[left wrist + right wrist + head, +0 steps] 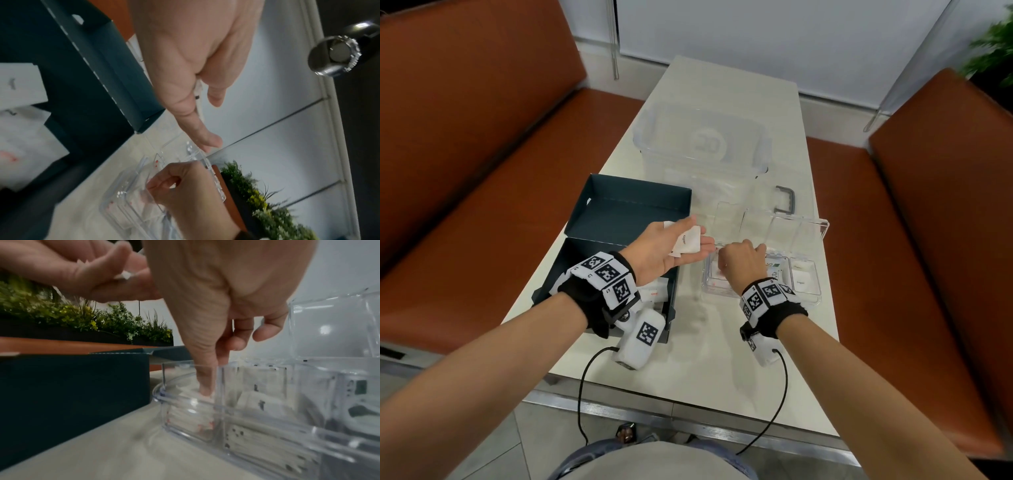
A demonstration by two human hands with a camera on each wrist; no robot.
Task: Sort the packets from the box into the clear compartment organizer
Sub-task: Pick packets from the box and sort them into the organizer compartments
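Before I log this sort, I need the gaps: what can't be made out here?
- Head view: the right hand covers the organizer compartment it reaches into.
- Head view: the left hand and wristband hide much of the box interior.
- Right wrist view: packet print is too blurred to read.
- Left wrist view: held packets show only an edge.

Café-like booth — orange benches (482, 144), narrow table (722, 102), planter (86, 321).

Pale marble-look table (722, 359). Directly on it: dark teal box (619, 212) with its lid open at 9 o'clock; clear compartment organizer (808, 294) at 3 o'clock, just beside the box; large clear lidded storage bin (702, 144) at 12 o'clock.
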